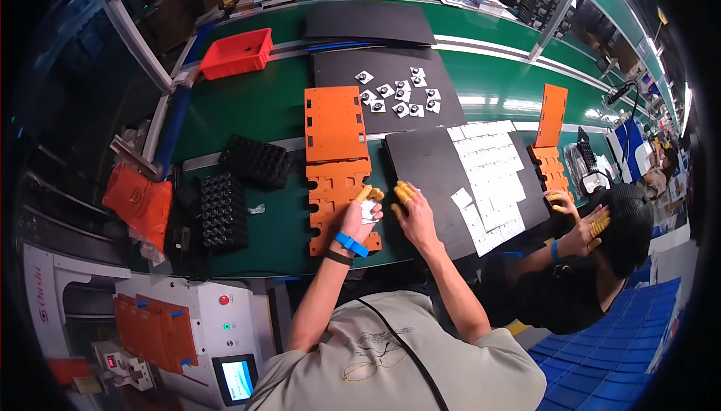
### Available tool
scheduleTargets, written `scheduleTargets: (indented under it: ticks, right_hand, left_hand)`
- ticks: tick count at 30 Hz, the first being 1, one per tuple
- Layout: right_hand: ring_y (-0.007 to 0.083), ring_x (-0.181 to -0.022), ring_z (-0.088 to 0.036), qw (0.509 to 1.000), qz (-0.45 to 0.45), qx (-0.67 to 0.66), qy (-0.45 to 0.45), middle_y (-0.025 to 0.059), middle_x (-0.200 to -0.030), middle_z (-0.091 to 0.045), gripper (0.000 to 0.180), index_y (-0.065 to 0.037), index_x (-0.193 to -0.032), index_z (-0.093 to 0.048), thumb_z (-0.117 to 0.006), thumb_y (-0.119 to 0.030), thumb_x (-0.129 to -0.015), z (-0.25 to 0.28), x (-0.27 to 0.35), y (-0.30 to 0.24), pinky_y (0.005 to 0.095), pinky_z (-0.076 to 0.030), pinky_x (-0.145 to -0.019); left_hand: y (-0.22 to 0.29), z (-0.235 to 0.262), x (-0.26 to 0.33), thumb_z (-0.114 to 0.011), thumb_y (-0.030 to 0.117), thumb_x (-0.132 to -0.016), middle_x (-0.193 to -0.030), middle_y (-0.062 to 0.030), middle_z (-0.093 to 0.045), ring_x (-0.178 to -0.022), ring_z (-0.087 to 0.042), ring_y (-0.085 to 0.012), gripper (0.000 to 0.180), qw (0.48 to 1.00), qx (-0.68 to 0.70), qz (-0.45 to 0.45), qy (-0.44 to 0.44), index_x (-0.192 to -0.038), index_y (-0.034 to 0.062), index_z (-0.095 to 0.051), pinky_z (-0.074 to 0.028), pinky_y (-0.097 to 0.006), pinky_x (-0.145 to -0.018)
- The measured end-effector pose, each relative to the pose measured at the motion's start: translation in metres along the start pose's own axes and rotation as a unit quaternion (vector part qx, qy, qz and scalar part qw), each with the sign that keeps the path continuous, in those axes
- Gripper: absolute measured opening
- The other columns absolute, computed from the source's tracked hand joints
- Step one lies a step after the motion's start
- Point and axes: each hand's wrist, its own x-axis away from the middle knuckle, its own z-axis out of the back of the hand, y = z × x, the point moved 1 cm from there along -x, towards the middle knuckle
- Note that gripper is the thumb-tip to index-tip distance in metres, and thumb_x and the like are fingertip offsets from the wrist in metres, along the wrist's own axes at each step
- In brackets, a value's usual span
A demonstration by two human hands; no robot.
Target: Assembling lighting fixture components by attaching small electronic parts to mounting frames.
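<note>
My left hand [359,217], with yellow finger covers, is curled palm up around small white square pieces [368,211]. It is above the lower half of an orange hinged fixture [324,202], whose slotted upper plate [333,124] lies folded back. Just to the right is my right hand [416,216], its covered fingers stretched out and its thumb apart, at the left edge of a black board [417,157]. White panels of small squares [492,178] overlap on that board. Farther back, several white squares with black round parts [402,94] are scattered on a black sheet [338,69].
A red bin [236,52] sits at the back left. Black trays [223,212] and an orange bag [135,204] are left of the fixture. At right, a co-worker's hand [586,234] is close to another orange fixture [552,167]. A machine [218,298] stands below left.
</note>
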Motion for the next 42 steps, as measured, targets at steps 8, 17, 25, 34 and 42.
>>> scheduleTargets:
  ticks: [8,17,25,34,42]
  right_hand:
    - [0.0381,-0.11,-0.064,0.996,0.04,-0.057,0.056,0.0198,-0.118,-0.066,0.035,0.002,-0.114,-0.067,-0.059,0.01,-0.08,0.011,-0.001,-0.002,0.0394,-0.052,-0.094]
    - [0.0418,-0.132,-0.047,0.994,0.04,-0.093,0.043,0.0218,-0.134,-0.058,0.043,-0.001,-0.128,-0.06,-0.065,-0.004,-0.086,0.041,-0.023,-0.041,0.0473,-0.035,-0.112]
    - [0.0574,-0.142,-0.018,0.946,-0.241,0.216,0.015,0.0393,-0.152,-0.023,0.081,0.018,-0.14,-0.034,-0.069,-0.033,-0.087,0.023,0.026,0.048,0.0627,-0.013,-0.116]
    - [0.0431,-0.134,-0.042,0.996,-0.069,0.039,0.048,0.0236,-0.139,-0.05,0.075,0.005,-0.131,-0.051,-0.086,-0.017,-0.069,0.01,0.01,-0.002,0.0459,-0.034,-0.113]
    - [0.0366,-0.113,-0.06,0.99,-0.047,-0.018,0.13,0.0169,-0.113,-0.067,0.032,0.001,-0.109,-0.068,-0.071,0.001,-0.077,0.012,0.006,-0.01,0.0425,-0.051,-0.093]
  left_hand:
    - [-0.009,0.016,0.0,-0.04,0.026,-0.106,-0.105,-0.009,-0.068,-0.076,-0.062,-0.013,0.035,1.0,-0.015,-0.003,0.022,-0.125,0.0026,-0.058,-0.048,-0.025,-0.059]
    - [-0.014,0.002,-0.001,-0.045,0.039,-0.104,-0.108,-0.0095,-0.07,-0.093,-0.069,-0.0232,0.038,0.996,0.039,0.079,0.009,-0.114,0.0071,-0.062,-0.058,-0.039,-0.082]
    - [-0.004,0.004,0.008,-0.048,0.034,-0.104,-0.105,-0.0122,-0.068,-0.081,-0.062,-0.0219,0.031,0.995,0.08,0.048,0.016,-0.107,0.0066,-0.062,-0.053,-0.034,-0.071]
    - [-0.004,-0.001,0.009,-0.049,0.031,-0.103,-0.083,-0.0046,-0.058,-0.062,-0.049,-0.0127,0.021,0.996,0.057,0.03,0.053,-0.101,0.0111,-0.056,-0.039,-0.026,-0.056]
    - [-0.011,-0.016,0.004,-0.047,0.035,-0.104,-0.095,-0.0105,-0.068,-0.07,-0.06,-0.019,0.032,0.993,0.001,0.074,0.09,-0.105,0.0075,-0.063,-0.047,-0.028,-0.06]
